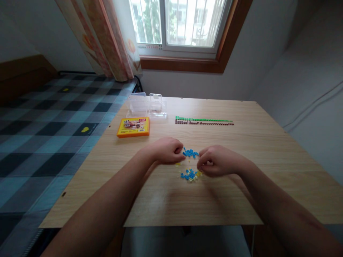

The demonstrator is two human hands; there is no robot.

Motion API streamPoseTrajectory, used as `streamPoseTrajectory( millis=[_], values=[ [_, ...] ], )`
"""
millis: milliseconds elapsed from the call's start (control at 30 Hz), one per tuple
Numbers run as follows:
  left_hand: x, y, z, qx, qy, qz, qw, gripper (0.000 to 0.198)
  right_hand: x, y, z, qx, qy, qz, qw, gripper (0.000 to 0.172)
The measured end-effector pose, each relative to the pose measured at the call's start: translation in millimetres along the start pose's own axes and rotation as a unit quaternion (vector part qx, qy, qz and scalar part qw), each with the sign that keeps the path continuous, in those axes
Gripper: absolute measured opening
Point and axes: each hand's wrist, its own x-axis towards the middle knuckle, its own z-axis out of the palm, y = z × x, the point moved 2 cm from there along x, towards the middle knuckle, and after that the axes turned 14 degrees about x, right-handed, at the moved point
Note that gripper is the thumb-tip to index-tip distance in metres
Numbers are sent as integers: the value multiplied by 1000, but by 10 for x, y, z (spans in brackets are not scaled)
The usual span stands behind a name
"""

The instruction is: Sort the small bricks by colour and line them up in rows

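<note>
Small blue bricks [190,153] lie in a loose pile on the wooden table between my two hands. Closer to me is a second pile, where blue bricks [189,175] mix with yellow and pale pieces. My left hand [170,150] is closed at the left edge of the far pile, its fingertips by the blue bricks. With thumb and fingers pinched, my right hand [215,160] hovers at the right of both piles, near some yellow bricks [199,174]. Whatever either hand pinches is too small or hidden to make out.
Beyond the hands run a row of green bricks [203,120] and a row of dark red bricks [203,123]. A yellow-orange box [133,127] lies at the left, with clear plastic cases [158,109] behind it. A bed [80,117] adjoins the table's left side.
</note>
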Motion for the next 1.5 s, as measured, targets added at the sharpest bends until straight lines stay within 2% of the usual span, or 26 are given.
streamPoseTrajectory(
  millis=[233,500,800,1167,1367,1500],
  values=[
    [-2,6,-2,0,2,0,1000,33,9,-33,10,35,-13,-9,999,24],
    [2,22,-17,-1,0,0,1000,32,36,-102,40,20,-16,-21,999,28],
    [4,-6,19,2,5,6,1000,32,88,-48,162,-16,13,-34,999,22],
    [2,17,-9,9,0,2,1000,28,87,-45,132,-48,38,-5,998,19],
    [3,3,6,3,-4,-5,1000,32,61,82,39,-79,80,32,993,18],
    [3,0,11,4,-5,-8,1000,30,103,206,62,-88,154,42,983,18]
  ],
)
